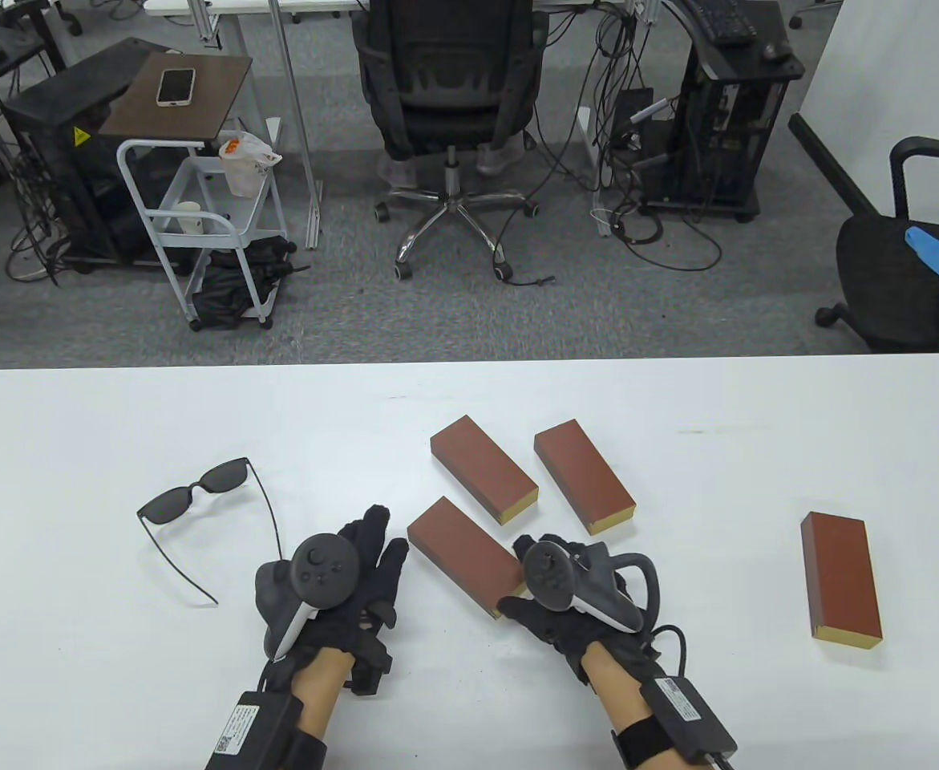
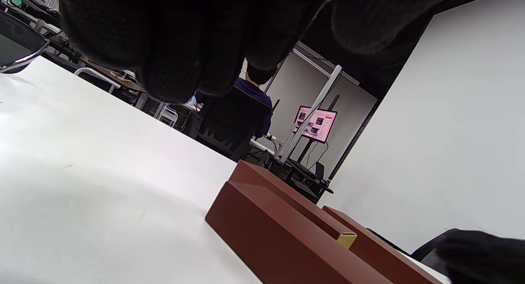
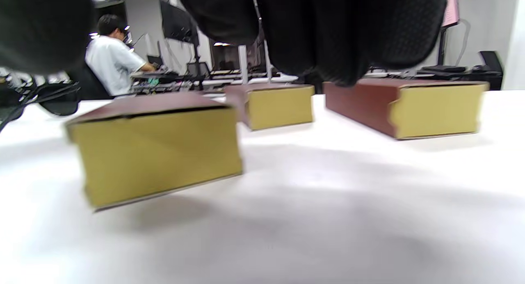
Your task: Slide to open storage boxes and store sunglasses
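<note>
nearest storage box (image 1: 469, 566) on tabletop between both hands, closed | sunglasses (image 1: 196, 501) left, unfolded (thin, fragile; lift by frame) | box light, stiff: hold sleeve, push yellow end | left hand (image 1: 333, 589) fingers relaxed, empty; right hand (image 1: 569, 597) cannot tell

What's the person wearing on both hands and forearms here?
Black fabric sensor gloves on the left hand and the right hand. A dark grey, controller-shaped tracker with round buttons and a pale underside sits on the back of each. Black strapped boxes with white printed labels sit on both forearms; a black cable loops by the right wrist. No sleeves visible.
</note>
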Demonstrator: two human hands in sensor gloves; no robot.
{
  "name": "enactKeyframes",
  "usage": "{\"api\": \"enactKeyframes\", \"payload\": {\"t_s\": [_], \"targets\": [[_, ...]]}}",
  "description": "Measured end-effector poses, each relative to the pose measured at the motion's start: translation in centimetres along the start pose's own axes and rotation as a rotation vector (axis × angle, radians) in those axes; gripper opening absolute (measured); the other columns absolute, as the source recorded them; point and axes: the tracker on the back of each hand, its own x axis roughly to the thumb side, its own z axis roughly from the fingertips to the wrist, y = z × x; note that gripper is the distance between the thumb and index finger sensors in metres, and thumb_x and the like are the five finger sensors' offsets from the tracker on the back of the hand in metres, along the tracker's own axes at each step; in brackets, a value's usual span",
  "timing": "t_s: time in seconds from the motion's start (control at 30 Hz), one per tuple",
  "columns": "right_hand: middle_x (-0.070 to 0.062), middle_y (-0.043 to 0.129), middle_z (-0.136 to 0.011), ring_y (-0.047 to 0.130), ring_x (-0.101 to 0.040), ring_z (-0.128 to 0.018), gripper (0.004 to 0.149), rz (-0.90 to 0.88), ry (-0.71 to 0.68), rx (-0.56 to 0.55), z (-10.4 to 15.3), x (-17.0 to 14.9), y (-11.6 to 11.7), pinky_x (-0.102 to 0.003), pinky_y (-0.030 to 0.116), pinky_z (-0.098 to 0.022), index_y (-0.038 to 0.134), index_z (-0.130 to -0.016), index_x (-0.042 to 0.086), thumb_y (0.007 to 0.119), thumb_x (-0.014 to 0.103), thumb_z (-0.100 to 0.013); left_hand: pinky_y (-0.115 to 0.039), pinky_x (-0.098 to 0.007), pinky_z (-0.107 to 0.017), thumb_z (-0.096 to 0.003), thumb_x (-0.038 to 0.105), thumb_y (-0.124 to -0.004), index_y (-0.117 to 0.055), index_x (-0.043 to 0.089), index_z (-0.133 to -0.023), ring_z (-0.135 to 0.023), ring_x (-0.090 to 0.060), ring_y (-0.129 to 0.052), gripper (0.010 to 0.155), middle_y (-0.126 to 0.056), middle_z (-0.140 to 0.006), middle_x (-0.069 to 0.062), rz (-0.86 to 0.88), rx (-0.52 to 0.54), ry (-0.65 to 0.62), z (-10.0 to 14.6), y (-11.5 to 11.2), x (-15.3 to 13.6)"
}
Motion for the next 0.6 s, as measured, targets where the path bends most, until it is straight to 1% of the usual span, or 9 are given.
{"api": "enactKeyframes", "payload": {"t_s": [0.07, 0.1, 0.2, 0.27, 0.3, 0.43, 0.5, 0.6], "targets": [[-0.009, 0.069, -0.099, 0.071, -0.04, -0.088, 0.07, 0.047, 0.021, 0.027, 0.7, -1.2, -0.3, -0.053, 0.067, -0.063, 0.067, -0.088, 0.029, 0.081, 0.062, -0.028, -0.075, -0.056, -0.059, -0.0458, 0.056, -0.07, -0.072, 0.026, -0.103, -0.083, -0.037, -0.09, 0.065, -0.083, -0.1, -0.009, -0.009, -0.002, -0.004, 0.0, -0.1, 0.0], [-0.008, 0.067, -0.1, 0.069, -0.039, -0.09, 0.069, 0.073, 0.032, 0.007, 1.2, -1.9, -0.3, -0.053, 0.066, -0.064, 0.067, -0.088, 0.029, 0.081, 0.061, -0.028, -0.074, -0.056, -0.06, -0.0458, 0.056, -0.07, -0.072, 0.026, -0.103, -0.085, -0.037, -0.088, 0.065, -0.082, -0.101, -0.01, -0.013, -0.003, -0.005, 0.0, -0.2, 0.1], [-0.007, 0.063, -0.102, 0.063, -0.038, -0.092, 0.068, 0.07, 0.047, -0.043, 1.9, -3.1, 0.0, -0.052, 0.062, -0.066, 0.066, -0.089, 0.028, 0.08, 0.06, -0.03, -0.072, -0.057, -0.063, -0.0456, 0.056, -0.071, -0.071, 0.026, -0.104, -0.09, -0.037, -0.084, 0.065, -0.079, -0.104, -0.009, -0.033, -0.003, -0.001, 0.0, -0.4, -0.1], [-0.007, 0.063, -0.101, 0.062, -0.037, -0.092, 0.068, 0.056, 0.063, -0.104, 2.3, -4.0, 0.2, -0.051, 0.061, -0.067, 0.065, -0.088, 0.027, 0.079, 0.059, -0.03, -0.069, -0.057, -0.064, -0.0457, 0.056, -0.071, -0.07, 0.026, -0.104, -0.093, -0.038, -0.081, 0.066, -0.077, -0.106, -0.009, -0.056, -0.001, 0.002, 0.0, -0.5, -0.3], [-0.007, 0.063, -0.101, 0.063, -0.037, -0.092, 0.067, 0.048, 0.067, -0.111, 2.4, -4.3, 0.3, -0.05, 0.061, -0.066, 0.066, -0.088, 0.027, 0.079, 0.058, -0.03, -0.068, -0.058, -0.065, -0.0457, 0.056, -0.071, -0.069, 0.026, -0.105, -0.095, -0.038, -0.078, 0.066, -0.075, -0.107, -0.009, -0.066, 0.0, 0.004, 0.0, -0.5, -0.5], [-0.007, 0.064, -0.1, 0.064, -0.037, -0.091, 0.066, 0.058, 0.081, -0.08, 2.4, -5.1, 0.8, -0.05, 0.062, -0.066, 0.067, -0.087, 0.026, 0.08, 0.057, -0.03, -0.063, -0.059, -0.068, -0.0457, 0.056, -0.071, -0.067, 0.027, -0.106, -0.102, -0.038, -0.068, 0.067, -0.069, -0.111, -0.007, -0.086, -0.003, 0.026, -0.2, -0.6, -0.8], [-0.007, 0.065, -0.1, 0.064, -0.037, -0.091, 0.066, 0.067, 0.076, -0.08, 2.4, -5.2, 0.8, -0.05, 0.062, -0.066, 0.067, -0.087, 0.027, 0.08, 0.057, -0.03, -0.06, -0.059, -0.07, -0.0457, 0.056, -0.071, -0.065, 0.027, -0.107, -0.104, -0.038, -0.064, 0.067, -0.067, -0.112, -0.006, -0.092, -0.014, 0.041, -0.6, -0.7, -1.1], [-0.008, 0.065, -0.1, 0.065, -0.038, -0.091, 0.065, 0.03, 0.077, -0.088, 2.4, -5.3, 0.4, -0.05, 0.062, -0.066, 0.068, -0.087, 0.026, 0.08, 0.056, -0.03, -0.057, -0.059, -0.073, -0.0458, 0.056, -0.071, -0.063, 0.029, -0.107, -0.106, -0.037, -0.06, 0.068, -0.064, -0.114, -0.005, -0.131, -0.009, 0.066, -1.6, -0.4, -1.8]]}}
